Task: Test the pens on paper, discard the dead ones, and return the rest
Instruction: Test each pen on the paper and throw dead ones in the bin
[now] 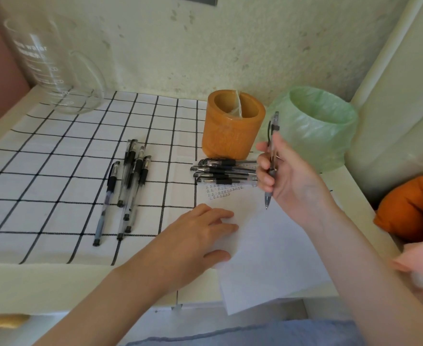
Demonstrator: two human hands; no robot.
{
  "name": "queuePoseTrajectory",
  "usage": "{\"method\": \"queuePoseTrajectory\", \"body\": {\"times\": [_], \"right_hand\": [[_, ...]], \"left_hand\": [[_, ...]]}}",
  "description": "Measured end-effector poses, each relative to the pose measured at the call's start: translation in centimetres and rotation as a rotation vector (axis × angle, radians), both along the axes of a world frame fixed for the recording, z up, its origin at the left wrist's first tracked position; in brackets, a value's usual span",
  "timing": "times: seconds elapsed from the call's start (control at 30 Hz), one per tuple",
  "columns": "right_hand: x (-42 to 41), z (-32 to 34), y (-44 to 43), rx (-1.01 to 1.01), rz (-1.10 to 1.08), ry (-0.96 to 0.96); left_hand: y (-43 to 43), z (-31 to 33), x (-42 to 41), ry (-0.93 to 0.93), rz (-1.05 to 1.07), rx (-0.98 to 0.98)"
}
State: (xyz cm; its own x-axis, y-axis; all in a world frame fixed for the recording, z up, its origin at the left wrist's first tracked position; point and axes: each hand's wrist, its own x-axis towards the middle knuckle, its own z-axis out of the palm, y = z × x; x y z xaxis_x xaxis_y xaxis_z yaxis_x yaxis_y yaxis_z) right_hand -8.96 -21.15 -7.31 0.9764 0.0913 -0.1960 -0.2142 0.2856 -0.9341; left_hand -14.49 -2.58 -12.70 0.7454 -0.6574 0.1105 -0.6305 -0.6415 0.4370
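Your right hand [287, 176] grips a pen [272, 151], its tip pointing down just above the paper [267, 258], which your left hand [198, 236] presses flat with straight fingers. The pen looks light, stiff and smooth-barrelled, so I'd hold it low, on the darker grip section. Stacked pens [222, 171] lie at the paper's far edge, and loose pens [128, 186] lie well to its left. The test marks at the paper's far end are too small to read.

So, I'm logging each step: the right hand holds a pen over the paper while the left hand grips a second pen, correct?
Not quite. The right hand holds a pen over the paper, but the left hand grips nothing: it rests flat on the paper, per the head view.
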Motion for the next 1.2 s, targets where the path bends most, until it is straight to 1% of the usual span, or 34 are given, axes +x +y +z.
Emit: {"method": "queuePoseTrajectory", "body": {"times": [0.27,0.43,0.47,0.57,0.6,0.7,0.83,0.9,1.03,1.13,1.2], "right_hand": [[-0.2,1.5,-0.8,0.218,-0.038,0.111],[0.1,0.0,0.5,0.074,-0.128,0.063],[0.1,-0.2,0.8,0.019,-0.148,0.046],[0.1,-0.4,1.0,-0.329,-0.185,-0.027],[0.1,-0.5,1.0,-0.391,-0.165,-0.054],[0.0,-0.8,0.9,-0.381,-0.127,-0.142],[0.4,-0.7,0.0,-0.412,-0.203,-0.204],[0.5,-0.9,-0.2,-0.441,-0.198,-0.213],[0.2,-2.0,0.4,-0.511,-0.118,-0.193],[0.3,-3.3,0.9,-0.494,-0.118,-0.142],[0.4,-4.1,1.1,-0.524,-0.12,-0.124]], "left_hand": [[0.0,-0.1,0.0,0.006,0.002,-0.004],[0.0,-0.2,0.1,0.008,0.007,-0.004],[0.0,-0.1,0.1,0.005,0.007,-0.006],[-0.1,0.1,0.0,0.006,0.007,-0.014],[-0.1,0.1,0.0,0.008,0.003,-0.011],[-0.1,0.1,0.1,0.001,-0.004,0.005],[0.0,0.1,0.0,0.011,-0.007,0.011],[0.0,0.0,0.0,0.008,-0.011,0.006],[-0.1,0.0,0.1,0.007,-0.006,0.011],[-0.1,0.0,0.2,0.004,-0.004,0.012],[-0.1,0.0,0.1,0.002,-0.007,0.024]]}}
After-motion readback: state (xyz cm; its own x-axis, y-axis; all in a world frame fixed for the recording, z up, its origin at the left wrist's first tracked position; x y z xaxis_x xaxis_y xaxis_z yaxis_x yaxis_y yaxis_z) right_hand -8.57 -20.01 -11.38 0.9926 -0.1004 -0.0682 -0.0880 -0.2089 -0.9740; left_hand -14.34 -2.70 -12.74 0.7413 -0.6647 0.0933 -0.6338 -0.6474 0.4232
